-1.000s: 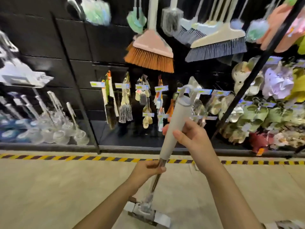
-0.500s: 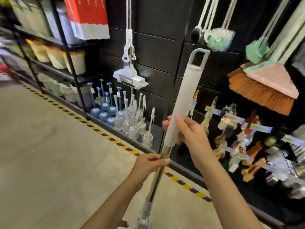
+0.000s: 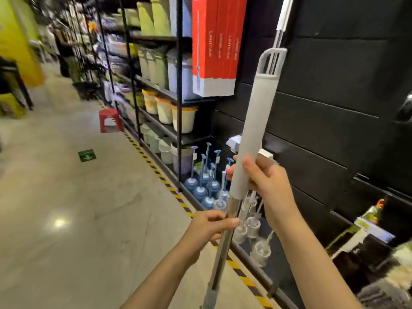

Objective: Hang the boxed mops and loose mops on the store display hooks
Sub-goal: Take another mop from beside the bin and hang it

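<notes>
Mop stands nearly upright at centre frame, hang-loop tipped toward one o'clock, probably to meet a hook I cannot see; right hand clamps the grey sleeve, left hand pinches the steel shaft below, steadying it; red boxed mops hang at eleven o'clock.

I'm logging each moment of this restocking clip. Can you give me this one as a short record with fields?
held item: loose mop, upright, slightly tilted
left hand: grips the metal shaft
right hand: grips the grey sleeve's lower end
hanging loop: on top, not on a hook
wall: another mop hangs on the black panel
left of panel: red boxes
</notes>
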`<state>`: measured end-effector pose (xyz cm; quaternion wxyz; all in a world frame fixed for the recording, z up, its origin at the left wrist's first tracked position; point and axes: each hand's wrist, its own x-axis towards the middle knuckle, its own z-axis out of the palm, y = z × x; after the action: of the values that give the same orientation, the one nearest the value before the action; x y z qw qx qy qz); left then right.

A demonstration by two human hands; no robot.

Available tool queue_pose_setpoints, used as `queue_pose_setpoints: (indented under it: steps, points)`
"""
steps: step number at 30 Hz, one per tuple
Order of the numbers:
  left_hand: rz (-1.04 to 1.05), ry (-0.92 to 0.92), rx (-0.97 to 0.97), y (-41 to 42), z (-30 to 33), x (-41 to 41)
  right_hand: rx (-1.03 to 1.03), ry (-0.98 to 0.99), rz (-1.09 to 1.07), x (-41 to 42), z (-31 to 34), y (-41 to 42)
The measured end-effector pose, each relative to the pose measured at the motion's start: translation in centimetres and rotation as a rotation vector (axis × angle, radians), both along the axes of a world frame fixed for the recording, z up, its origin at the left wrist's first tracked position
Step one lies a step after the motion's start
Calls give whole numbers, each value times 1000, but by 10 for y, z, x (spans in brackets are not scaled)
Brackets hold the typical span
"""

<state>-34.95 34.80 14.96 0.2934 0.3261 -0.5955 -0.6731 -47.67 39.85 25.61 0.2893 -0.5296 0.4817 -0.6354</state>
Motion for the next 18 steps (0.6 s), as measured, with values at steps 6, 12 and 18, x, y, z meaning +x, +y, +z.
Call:
queue_pose_setpoints:
  steps: [6,12,18]
  points:
    - [65,43,-13,-100,-5,11,21,35,19,17,0,-100]
    - [-13,49,-51,-217,-8,29,7,17,-67,45,-2,-205]
    - [-149,63,-113,-321,9,34,-27,-17,-216,58,10,-294]
